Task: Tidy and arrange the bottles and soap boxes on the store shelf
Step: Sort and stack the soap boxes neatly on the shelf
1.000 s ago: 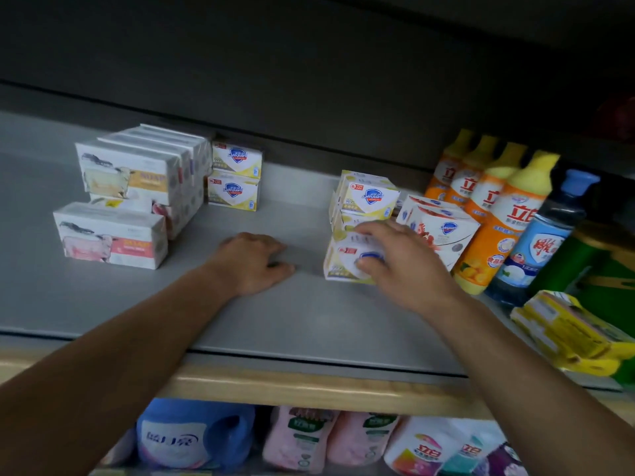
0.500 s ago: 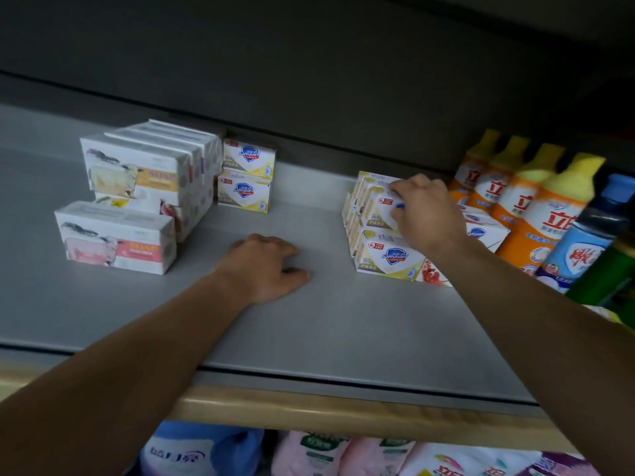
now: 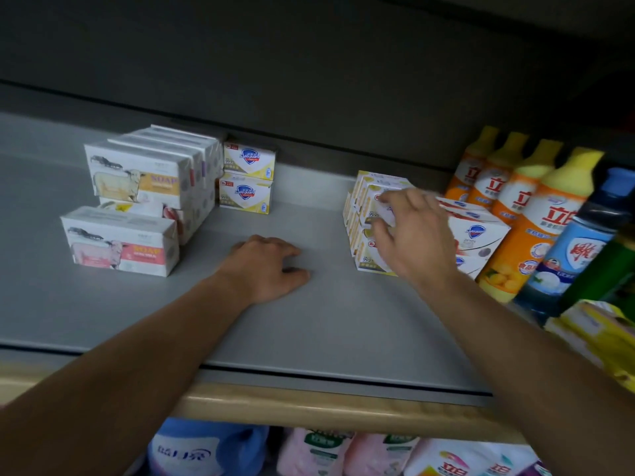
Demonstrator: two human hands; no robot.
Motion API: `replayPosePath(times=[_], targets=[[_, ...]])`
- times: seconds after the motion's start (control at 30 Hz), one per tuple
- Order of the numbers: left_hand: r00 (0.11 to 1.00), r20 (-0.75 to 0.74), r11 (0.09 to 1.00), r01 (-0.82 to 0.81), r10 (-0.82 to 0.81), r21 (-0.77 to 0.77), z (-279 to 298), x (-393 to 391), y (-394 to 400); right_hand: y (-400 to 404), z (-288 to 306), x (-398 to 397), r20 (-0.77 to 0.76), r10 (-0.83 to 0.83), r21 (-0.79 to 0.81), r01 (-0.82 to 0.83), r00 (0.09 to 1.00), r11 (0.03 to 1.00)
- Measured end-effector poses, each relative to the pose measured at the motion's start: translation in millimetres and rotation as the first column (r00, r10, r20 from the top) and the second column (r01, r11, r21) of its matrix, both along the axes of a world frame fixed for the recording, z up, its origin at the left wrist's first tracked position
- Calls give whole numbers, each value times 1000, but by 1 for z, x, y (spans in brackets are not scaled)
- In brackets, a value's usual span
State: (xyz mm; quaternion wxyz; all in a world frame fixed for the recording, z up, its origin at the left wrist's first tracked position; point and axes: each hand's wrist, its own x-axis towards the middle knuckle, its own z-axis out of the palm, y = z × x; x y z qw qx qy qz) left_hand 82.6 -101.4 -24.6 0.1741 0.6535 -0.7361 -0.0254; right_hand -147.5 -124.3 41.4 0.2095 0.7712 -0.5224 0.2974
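On the grey shelf, a stack of yellow Safeguard soap boxes stands right of centre. My right hand reaches over it; thumb and fingers pinch the upper front box, though the hand is blurred. White Safeguard boxes lie just right of that stack, partly hidden by the hand. My left hand rests on the bare shelf with loosely curled fingers and holds nothing. Two more yellow Safeguard boxes are stacked at the back. Orange dish-soap bottles stand in a row at the right.
White sheep-print soap boxes are piled at the left, with a pink-label one in front. A blue bottle and a green one stand far right, above yellow packs. Refill pouches fill the shelf below.
My right hand slid from the top of the yellow soap stack toward its front face. The stack's boxes now sit squared up. My left hand stayed put.
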Motion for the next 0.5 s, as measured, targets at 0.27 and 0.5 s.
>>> replayPosePath(times=[0.27, 0.5], targets=[[995, -99, 1000, 12, -14, -27, 4, 0, 7, 8, -51, 0, 16, -57, 138, 55, 998, 989], [995, -91, 984, -59, 44, -168, 23, 5, -11, 7, -56, -1, 72, -40, 119, 31, 997, 992]])
